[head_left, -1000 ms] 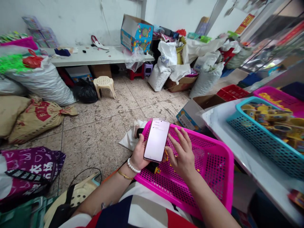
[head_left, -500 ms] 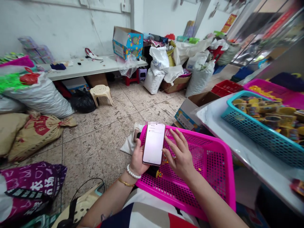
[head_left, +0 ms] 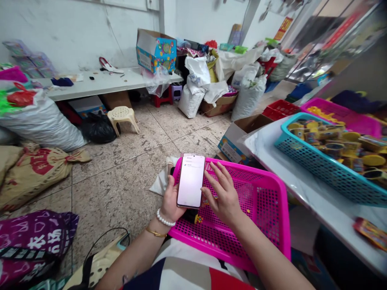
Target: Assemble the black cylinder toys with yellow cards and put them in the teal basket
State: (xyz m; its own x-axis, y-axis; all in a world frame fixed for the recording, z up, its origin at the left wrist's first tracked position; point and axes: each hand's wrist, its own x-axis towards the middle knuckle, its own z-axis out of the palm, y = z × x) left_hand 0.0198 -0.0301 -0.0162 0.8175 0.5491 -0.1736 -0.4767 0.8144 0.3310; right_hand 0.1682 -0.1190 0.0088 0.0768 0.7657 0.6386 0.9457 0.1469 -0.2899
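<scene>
- Since the earlier frame the view has swung slightly to the right, so the room has slid left in it; the phone (head_left: 191, 181) and both hands have hardly shifted against the pink basket (head_left: 285, 209), the landmark here.
- The phone is above the left end of the pink basket, screen up and lit, too pale for its text to be read. Its long axis runs away from the person's body, the top end farthest off.
- The left hand (head_left: 172, 201) grips the phone along its left edge and lower corner, thumb on the near side, at the pink basket's left rim. Its wrist wears a pearl-like bracelet (head_left: 165, 218) and a gold-coloured bangle (head_left: 155, 232).
- The right hand (head_left: 225, 197) is over the pink basket's middle, fingers spread and slightly bent, holding nothing visible. The phone lies just to its left, with the thumb tip beside the phone's right edge; whether they touch cannot be told. The left hand is the nearer, being in contact.
- Inside the pink basket, below the phone, sits a small yellow piece with coloured dots (head_left: 198, 218).
- To the pink basket's right, a marbled table (head_left: 263, 139) bears a blue basket (head_left: 320, 169) of yellow items (head_left: 350, 149).
- Beyond the pink basket's far rim stands an open carton (head_left: 232, 147); farther off, to its left, a cream stool (head_left: 122, 114).
</scene>
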